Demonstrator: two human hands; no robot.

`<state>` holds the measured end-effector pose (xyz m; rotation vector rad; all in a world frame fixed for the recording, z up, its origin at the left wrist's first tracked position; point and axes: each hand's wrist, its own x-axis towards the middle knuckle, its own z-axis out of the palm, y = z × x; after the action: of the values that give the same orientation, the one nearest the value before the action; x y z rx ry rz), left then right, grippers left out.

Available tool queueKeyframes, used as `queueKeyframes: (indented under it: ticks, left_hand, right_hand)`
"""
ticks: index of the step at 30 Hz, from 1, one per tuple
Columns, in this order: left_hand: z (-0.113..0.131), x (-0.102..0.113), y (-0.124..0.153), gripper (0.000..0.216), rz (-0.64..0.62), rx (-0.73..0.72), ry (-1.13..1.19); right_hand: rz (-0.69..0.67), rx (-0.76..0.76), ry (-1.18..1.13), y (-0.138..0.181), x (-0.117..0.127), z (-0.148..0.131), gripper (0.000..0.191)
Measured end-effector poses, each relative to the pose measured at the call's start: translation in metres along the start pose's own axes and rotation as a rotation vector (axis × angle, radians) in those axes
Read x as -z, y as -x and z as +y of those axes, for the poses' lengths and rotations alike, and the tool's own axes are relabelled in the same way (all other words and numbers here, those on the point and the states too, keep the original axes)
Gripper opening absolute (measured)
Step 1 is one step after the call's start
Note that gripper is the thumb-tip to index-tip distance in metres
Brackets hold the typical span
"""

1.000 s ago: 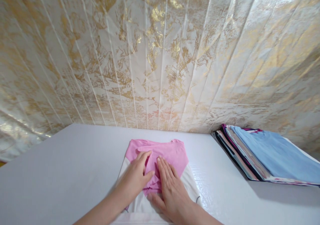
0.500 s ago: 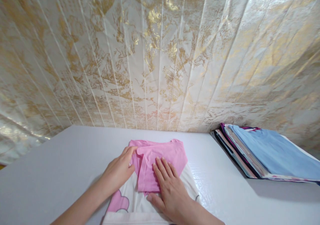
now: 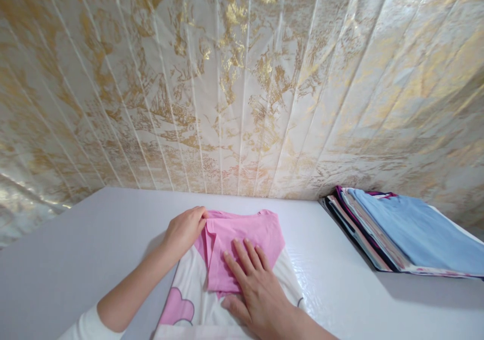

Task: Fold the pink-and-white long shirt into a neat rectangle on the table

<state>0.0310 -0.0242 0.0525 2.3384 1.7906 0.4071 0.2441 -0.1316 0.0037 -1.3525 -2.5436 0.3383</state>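
A pink and white shirt (image 3: pixel 260 226) lies partly folded on the table in front of me, its pink sleeve turned in over the white body. Printed on the lower left of the white part is a pink cloud-like shape. My left hand (image 3: pixel 188 229) pinches the shirt's upper left corner, with the fingers curled over the pink edge. Pressed flat on the folded pink sleeve, my right hand (image 3: pixel 257 284) has its fingers spread. The bottom of the shirt runs out of view.
A stack of folded clothes (image 3: pixel 412 229) sits at the table's right, a light blue garment on top. The white table (image 3: pixel 113 239) meets a wall covering (image 3: pixel 234 103) with gold patterns and vertical creases along its back edge.
My left hand has moved up along the shirt's left side to the top corner and closed on the edge. My right hand stays on the sleeve, its fingers a little more spread.
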Motion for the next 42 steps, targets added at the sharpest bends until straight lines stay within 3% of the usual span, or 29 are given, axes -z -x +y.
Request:
queueKeyframes:
  ticks: [8,11,15,18,22,29,36,39,42]
  left_hand:
    - [-0.006,-0.008,0.003,0.016,0.080,-0.054,0.058]
    - [-0.005,-0.004,0.003,0.022,0.081,-0.167,0.128]
    - [-0.007,-0.005,-0.002,0.027,0.045,-0.297,0.197]
    - [-0.013,-0.009,-0.005,0.029,0.021,-0.334,0.218]
    - [-0.019,-0.010,-0.004,0.026,0.006,-0.344,0.209]
    - [-0.018,-0.009,-0.005,0.019,0.017,-0.295,0.143]
    - [-0.017,-0.005,-0.006,0.022,0.021,-0.238,0.053]
    - [-0.005,-0.004,-0.001,0.031,0.050,-0.233,0.039]
    - [0.019,-0.011,0.013,0.048,0.087,-0.266,0.064]
  right_hand:
    - [-0.082,0.157,-0.092,0.000,0.016,-0.009,0.056]
    - [-0.018,0.182,-0.152,-0.004,0.017,-0.018,0.049]
    - [0.047,0.071,-0.198,-0.015,0.011,-0.034,0.036]
    - [0.098,0.027,-0.113,-0.026,0.003,-0.043,0.025]
    - [0.170,0.080,-0.079,-0.031,-0.008,-0.044,0.012]
    - [0.278,0.187,-0.187,-0.027,-0.004,-0.040,0.014]
    - [0.251,0.238,-0.340,-0.029,-0.005,-0.043,0.014]
    - [0.252,0.241,-0.343,-0.029,0.002,-0.041,0.015]
    - [0.324,0.154,-0.310,-0.029,0.015,-0.016,0.027]
